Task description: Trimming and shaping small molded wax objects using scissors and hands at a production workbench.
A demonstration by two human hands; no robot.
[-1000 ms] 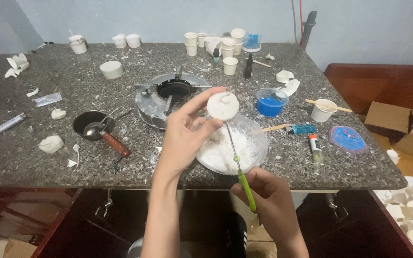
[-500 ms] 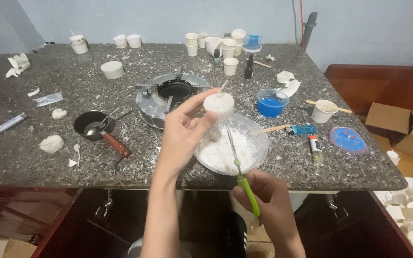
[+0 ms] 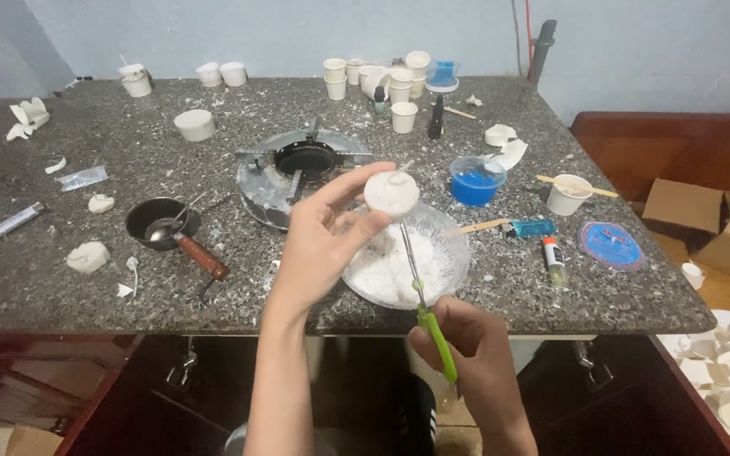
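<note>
Grey speckled stone table (image 3: 61, 279), littered with white scraps. Far left: a flat silver tube (image 3: 15, 219) and two white wax lumps (image 3: 88, 257). Next along, a small black pan (image 3: 156, 221) with a spoon in it and a reddish wooden handle pointing toward the near edge. Centre: round metal burner (image 3: 302, 165), dark in the middle. Left hand (image 3: 323, 241) raised above the table, fingers (image 3: 356, 181) closed around a small round white candle (image 3: 391, 193), wick stub on top; candle held in the air just over the clear bowl (image 3: 445, 253) of white flakes. Right hand (image 3: 465, 355) low at the near edge, fingers wrapped around the green handles of a pair of scissors (image 3: 420, 287); thin blades reach up to the candle's underside, blade gap too fine to tell. Right of the bowl: blue-filled cup (image 3: 476, 180), glue stick (image 3: 554, 257), white cup with a wooden stick (image 3: 569, 194), blue round lid (image 3: 611, 245). Cardboard boxes (image 3: 703, 224) on the floor, far right.
</note>
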